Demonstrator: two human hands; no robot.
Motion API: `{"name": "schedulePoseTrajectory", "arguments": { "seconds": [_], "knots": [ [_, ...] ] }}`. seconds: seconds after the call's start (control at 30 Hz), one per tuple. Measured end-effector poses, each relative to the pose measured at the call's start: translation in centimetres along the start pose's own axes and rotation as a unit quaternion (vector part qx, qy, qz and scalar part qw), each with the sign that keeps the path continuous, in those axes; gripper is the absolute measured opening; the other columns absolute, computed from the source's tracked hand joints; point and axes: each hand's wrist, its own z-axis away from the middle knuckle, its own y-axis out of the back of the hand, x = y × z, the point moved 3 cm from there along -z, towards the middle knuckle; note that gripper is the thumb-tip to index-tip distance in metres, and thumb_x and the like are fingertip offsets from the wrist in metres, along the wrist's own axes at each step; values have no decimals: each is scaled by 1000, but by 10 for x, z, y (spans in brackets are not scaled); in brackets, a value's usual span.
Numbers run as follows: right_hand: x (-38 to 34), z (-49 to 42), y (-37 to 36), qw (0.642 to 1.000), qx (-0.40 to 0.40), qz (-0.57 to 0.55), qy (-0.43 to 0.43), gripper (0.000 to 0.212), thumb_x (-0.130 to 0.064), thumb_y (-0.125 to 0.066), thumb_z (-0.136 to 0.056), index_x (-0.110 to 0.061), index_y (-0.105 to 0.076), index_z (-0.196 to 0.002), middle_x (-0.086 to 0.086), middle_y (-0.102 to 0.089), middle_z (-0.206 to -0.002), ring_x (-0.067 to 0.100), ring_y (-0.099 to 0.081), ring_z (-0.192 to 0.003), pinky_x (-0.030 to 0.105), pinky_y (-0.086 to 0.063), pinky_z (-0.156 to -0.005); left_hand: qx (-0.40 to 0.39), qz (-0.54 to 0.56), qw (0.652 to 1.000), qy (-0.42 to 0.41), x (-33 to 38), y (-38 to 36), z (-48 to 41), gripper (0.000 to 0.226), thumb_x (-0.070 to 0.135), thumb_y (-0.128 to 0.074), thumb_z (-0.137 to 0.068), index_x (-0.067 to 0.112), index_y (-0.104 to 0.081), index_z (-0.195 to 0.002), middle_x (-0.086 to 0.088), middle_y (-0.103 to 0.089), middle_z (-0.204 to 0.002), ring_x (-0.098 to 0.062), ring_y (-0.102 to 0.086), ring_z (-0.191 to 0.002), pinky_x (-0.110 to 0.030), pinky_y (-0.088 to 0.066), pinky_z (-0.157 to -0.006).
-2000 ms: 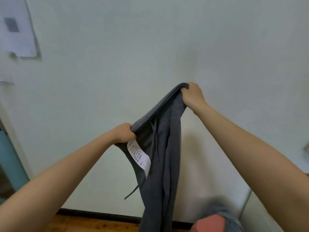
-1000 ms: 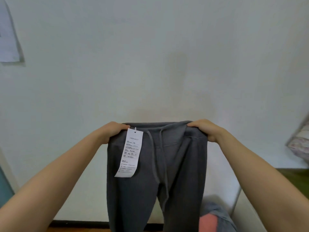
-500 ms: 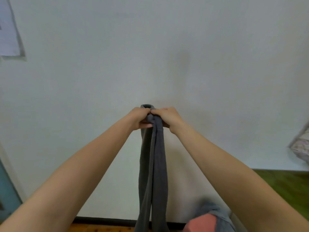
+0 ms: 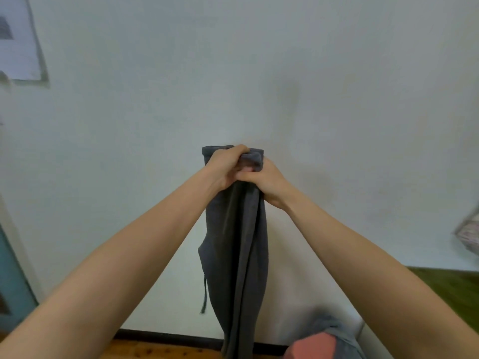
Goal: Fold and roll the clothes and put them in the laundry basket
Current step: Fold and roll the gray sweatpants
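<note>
The left grip (image 4: 225, 165) and right grip (image 4: 268, 183) both clutched the grey trousers (image 4: 239, 244), halved lengthwise; rolling and basketing apparently remained.

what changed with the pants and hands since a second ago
The left hand and right hand swung together from a spread hold on the waistband, folding the grey sweatpants in half lengthwise. The white tag no longer shows. Unchanged: both hands grip the waistband, and the pants hang in the air in front of the wall.
</note>
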Motion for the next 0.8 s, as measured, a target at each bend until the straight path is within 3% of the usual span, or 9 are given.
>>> {"name": "schedulePoseTrajectory", "arguments": {
  "seconds": [0.1, 0.17, 0.23, 0.3, 0.37, 0.43, 0.57, 0.7, 0.8],
  "knots": [
    [-5, 0, 13, 995, 76, -61, -22, 24, 7, -51, -91, -3, -63, -110, 9, -70, -99, 18, -68, -91, 24, -55, -84, 36, -81, 991, -102, 4, 14, 0, 26, 30, -67, -88, 5, -66, -91, -7, -70, -84, -20, -70, -82, -26, -58, -70],
    [-10, -1, 26, 986, 107, -123, -40, 19, 4, -47, -95, -1, -63, -104, 9, -70, -94, 18, -68, -85, 25, -57, -77, 114, -154, 965, -177, 7, 41, -5, 44, 39, -71, -83, 11, -61, -115, -3, -65, -113, -20, -62, -108, -29, -52, -89],
    [-17, -1, 35, 977, 92, -185, -46, 17, 1, -47, -96, -2, -63, -102, 9, -73, -90, 18, -70, -83, 27, -58, -77, 90, -153, 978, -105, 5, 66, -11, 93, 55, -76, -71, 17, -34, -144, -2, -41, -146, -20, -42, -133, -38, -35, -109],
    [-25, 0, 38, 972, 46, -222, -54, 18, -5, -48, -96, -2, -62, -108, 11, -72, -98, 21, -69, -90, 32, -57, -86, -40, -150, 988, -9, -3, 79, -19, 117, 70, -76, -55, 18, -27, -148, 0, -36, -152, -21, -35, -139, -49, -22, -116],
    [-30, 1, 39, 968, 13, -237, -77, 21, -11, -48, -96, -4, -61, -110, 12, -70, -103, 22, -67, -94, 36, -53, -92, -146, -173, 974, 21, -4, 76, -15, 102, 66, -78, -55, 17, -45, -138, 1, -54, -139, -20, -50, -129, -48, -33, -111],
    [-28, 1, 43, 969, 13, -223, -107, 22, -15, -50, -95, -4, -61, -110, 12, -69, -105, 23, -66, -97, 36, -53, -92, -169, -176, 970, 22, -3, 68, -12, 86, 53, -85, -55, 13, -57, -126, -2, -66, -124, -20, -61, -117, -38, -47, -98],
    [-18, 0, 67, 977, 162, 17, -136, 21, -17, -63, -92, -3, -65, -107, 8, -70, -102, 24, -66, -97, 33, -55, -83, -67, -203, 977, 10, 2, 62, -11, 44, 40, -76, -76, 12, -66, -108, -4, -70, -113, -20, -67, -104, -31, -53, -84],
    [-16, 3, 78, 943, 280, 129, -123, 52, -25, -71, -86, -8, -43, -126, 4, -51, -113, 21, -55, -101, 31, -46, -79, -2, -173, 983, 55, 4, 53, -8, 44, 42, -76, -77, 7, -62, -101, -5, -67, -105, -19, -65, -93, -30, -54, -71],
    [-16, 4, 78, 920, 306, 224, -97, 28, -29, -68, -87, -15, -48, -101, 1, -51, -101, 21, -51, -94, 30, -41, -76, 62, -116, 990, 52, 4, 41, -6, 46, 33, -75, -81, 5, -57, -113, -4, -63, -96, -17, -62, -82, -29, -51, -62]
  ]
}}
